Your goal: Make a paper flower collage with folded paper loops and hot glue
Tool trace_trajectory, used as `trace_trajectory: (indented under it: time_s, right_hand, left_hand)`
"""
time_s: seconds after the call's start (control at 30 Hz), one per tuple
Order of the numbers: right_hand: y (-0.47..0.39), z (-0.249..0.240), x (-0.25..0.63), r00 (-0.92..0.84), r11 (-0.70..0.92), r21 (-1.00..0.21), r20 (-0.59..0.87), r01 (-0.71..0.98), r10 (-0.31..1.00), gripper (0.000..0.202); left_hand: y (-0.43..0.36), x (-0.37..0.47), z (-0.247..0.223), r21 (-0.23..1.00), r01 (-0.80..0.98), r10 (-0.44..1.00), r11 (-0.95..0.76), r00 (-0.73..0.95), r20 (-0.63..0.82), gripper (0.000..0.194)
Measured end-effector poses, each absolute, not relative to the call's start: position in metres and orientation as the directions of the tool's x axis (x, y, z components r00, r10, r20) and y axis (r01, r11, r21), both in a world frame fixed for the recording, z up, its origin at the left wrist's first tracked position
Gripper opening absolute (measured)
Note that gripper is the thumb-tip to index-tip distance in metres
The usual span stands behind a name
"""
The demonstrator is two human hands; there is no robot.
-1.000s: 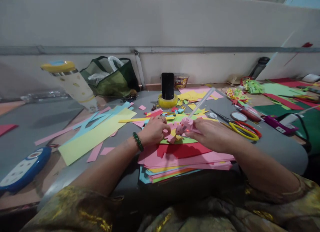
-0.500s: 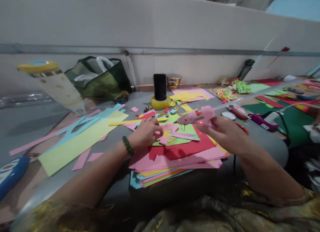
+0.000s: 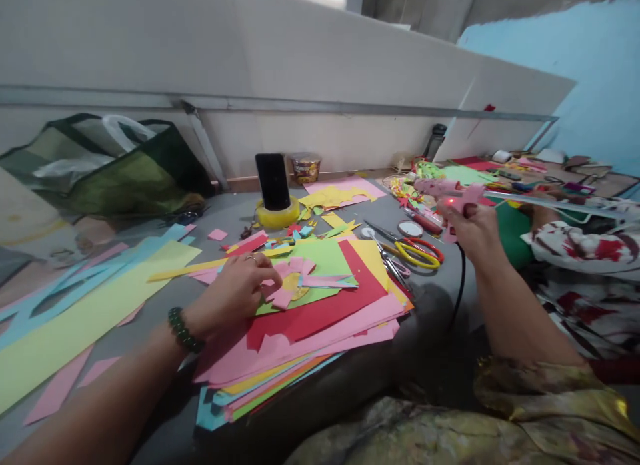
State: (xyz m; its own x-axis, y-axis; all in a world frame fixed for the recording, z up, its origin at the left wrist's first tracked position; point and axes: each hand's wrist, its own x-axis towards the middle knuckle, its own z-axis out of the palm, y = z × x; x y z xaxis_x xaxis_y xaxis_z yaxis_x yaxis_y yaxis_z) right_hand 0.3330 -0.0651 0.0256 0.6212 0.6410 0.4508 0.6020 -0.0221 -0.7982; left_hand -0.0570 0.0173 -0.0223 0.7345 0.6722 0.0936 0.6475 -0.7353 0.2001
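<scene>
My right hand (image 3: 476, 235) is wrapped round the handle of a pink hot glue gun (image 3: 439, 187), held up at the right. Its red light glows, and a long pale glue stick (image 3: 540, 199) extends from its back. At the centre, my left hand (image 3: 239, 285), with a green bead bracelet (image 3: 184, 329) at the wrist, has its fingers bent onto a pink paper piece at the flower's left edge. That paper flower (image 3: 295, 288) has pink loop petals around a yellow disc and lies on a green sheet (image 3: 327, 251). My left thumb is hidden.
Under the green sheet lies a stack of coloured paper (image 3: 320, 345). A phone (image 3: 273, 181) leans on a yellow tape roll (image 3: 278, 215). Scissors (image 3: 417, 251) lie right of the stack, paper strips (image 3: 115, 305) at left. Another person's sleeve (image 3: 585, 241) shows at far right.
The glue gun has moved away from the flower, to the right and up, in my right hand. My left hand stays at the flower. The view has turned rightward, bringing the scissors into sight.
</scene>
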Motion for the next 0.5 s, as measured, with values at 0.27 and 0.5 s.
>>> trace_trajectory:
  time_s: [0.27,0.5]
  right_hand:
    - [-0.069,-0.002,0.397,0.646,-0.437,-0.620,0.151,0.651,0.748,0.048]
    - [-0.065,-0.024,0.411,0.635,-0.481,-0.601,0.058,0.638,0.770,0.042]
  left_hand:
    - [0.016,-0.056,-0.019,0.214,0.627,0.657,-0.749,0.744,0.120,0.031]
    - [0.016,-0.054,-0.023,0.209,0.673,0.701,-0.710,0.703,0.120,0.036]
